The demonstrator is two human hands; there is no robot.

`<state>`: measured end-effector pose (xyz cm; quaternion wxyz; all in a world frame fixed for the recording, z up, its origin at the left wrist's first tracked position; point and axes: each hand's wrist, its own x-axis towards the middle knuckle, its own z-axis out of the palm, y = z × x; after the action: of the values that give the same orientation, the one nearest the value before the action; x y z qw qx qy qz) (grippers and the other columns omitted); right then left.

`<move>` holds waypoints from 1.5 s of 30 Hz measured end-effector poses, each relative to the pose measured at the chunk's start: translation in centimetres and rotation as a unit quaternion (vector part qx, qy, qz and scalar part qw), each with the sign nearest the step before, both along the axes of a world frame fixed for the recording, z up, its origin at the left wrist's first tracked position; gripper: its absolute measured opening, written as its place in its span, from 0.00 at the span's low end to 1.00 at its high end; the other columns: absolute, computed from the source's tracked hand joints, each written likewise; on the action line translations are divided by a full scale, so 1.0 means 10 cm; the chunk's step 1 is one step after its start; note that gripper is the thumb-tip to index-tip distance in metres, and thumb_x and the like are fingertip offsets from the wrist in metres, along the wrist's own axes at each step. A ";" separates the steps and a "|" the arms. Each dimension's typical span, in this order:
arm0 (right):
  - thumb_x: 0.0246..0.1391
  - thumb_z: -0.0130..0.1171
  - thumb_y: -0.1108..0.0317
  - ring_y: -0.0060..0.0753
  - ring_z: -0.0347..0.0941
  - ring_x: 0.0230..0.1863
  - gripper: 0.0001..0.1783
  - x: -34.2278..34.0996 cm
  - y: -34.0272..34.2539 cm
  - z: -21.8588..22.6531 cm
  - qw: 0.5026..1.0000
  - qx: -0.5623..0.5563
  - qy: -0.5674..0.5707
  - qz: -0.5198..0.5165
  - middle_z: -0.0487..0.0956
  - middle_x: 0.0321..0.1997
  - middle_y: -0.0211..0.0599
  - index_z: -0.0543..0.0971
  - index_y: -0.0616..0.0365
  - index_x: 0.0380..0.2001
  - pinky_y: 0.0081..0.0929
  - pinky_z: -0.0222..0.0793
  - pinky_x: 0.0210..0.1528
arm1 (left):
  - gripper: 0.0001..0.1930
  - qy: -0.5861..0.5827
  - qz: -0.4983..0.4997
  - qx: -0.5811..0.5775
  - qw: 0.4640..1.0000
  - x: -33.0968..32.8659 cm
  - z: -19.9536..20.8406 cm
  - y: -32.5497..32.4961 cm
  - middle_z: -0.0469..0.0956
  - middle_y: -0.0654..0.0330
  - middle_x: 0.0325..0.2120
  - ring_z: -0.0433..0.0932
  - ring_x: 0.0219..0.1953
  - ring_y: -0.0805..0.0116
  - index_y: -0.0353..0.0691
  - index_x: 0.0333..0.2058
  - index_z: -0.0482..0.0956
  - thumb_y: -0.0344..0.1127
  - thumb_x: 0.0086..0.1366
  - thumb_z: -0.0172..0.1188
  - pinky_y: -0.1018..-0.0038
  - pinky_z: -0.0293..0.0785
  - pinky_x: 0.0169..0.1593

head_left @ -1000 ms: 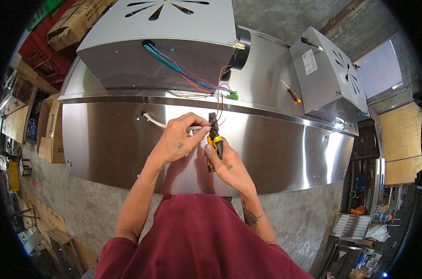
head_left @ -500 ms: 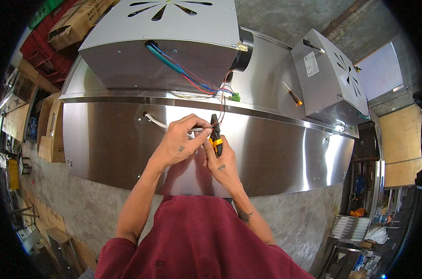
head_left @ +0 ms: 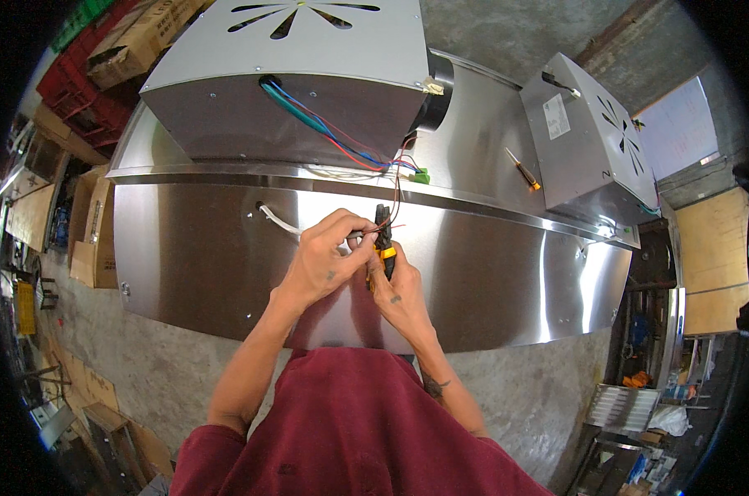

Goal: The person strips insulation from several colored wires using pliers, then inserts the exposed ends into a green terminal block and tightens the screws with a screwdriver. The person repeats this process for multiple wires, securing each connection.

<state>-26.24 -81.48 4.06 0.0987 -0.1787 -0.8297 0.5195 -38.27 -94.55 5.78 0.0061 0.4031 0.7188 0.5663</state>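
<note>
The right hand is wrapped round the handles of a pair of pliers with a black metal head and yellow-and-black grips, its fingers curled closed; whether the plier jaws are apart or together, I cannot tell. The long axis of the pliers runs nearly straight away from the person, the head pointing forward and leaning very slightly left, the handles running back into the palm. So the head stands out ahead of the right-hand grip, while most of the handle length lies within it.

Just left of that grip, the left hand has thumb and forefinger pinched together on a white sheathed cable, near its end. The cable comes from a hole to the left of the pinch and slants rightward and back into the fingers.

Thin red and dark wires drop from ahead of both grips and bend leftward toward the pinch, passing at the plier head; contact there is too small to tell. Beneath both grips spreads a shiny stainless-steel panel. Farther ahead is a large grey metal box with petal-shaped slots.
</note>
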 end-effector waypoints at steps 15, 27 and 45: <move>0.79 0.57 0.64 0.36 0.83 0.28 0.15 -0.07 -0.03 -0.03 1.000 0.000 0.022 -0.014 0.84 0.28 0.47 0.74 0.69 0.50 0.37 0.77 0.31 | 0.09 0.021 0.027 0.000 0.999 0.04 0.05 0.00 0.86 0.54 0.38 0.86 0.34 0.69 0.29 0.45 0.87 0.26 0.68 0.71 0.73 0.83 0.36; 0.77 0.59 0.67 0.39 0.85 0.27 0.13 -0.14 -0.04 -0.20 0.995 0.020 0.095 -0.020 0.84 0.27 0.48 0.75 0.70 0.50 0.39 0.77 0.30 | 0.09 -0.016 0.042 0.013 0.999 0.06 0.02 0.01 0.87 0.55 0.38 0.85 0.36 0.70 0.30 0.45 0.87 0.27 0.69 0.72 0.73 0.82 0.40; 0.72 0.63 0.69 0.56 0.85 0.27 0.12 -0.18 0.04 -0.17 0.990 0.076 0.121 -0.006 0.82 0.26 0.56 0.72 0.66 0.45 0.43 0.77 0.28 | 0.08 0.020 0.063 0.019 0.998 0.07 0.02 0.04 0.85 0.51 0.36 0.85 0.34 0.64 0.28 0.43 0.85 0.26 0.68 0.71 0.68 0.82 0.39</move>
<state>-28.06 -81.12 2.39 0.2151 -0.1113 -0.8476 0.4721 -37.59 -94.11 6.00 -0.0516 0.3677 0.7321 0.5711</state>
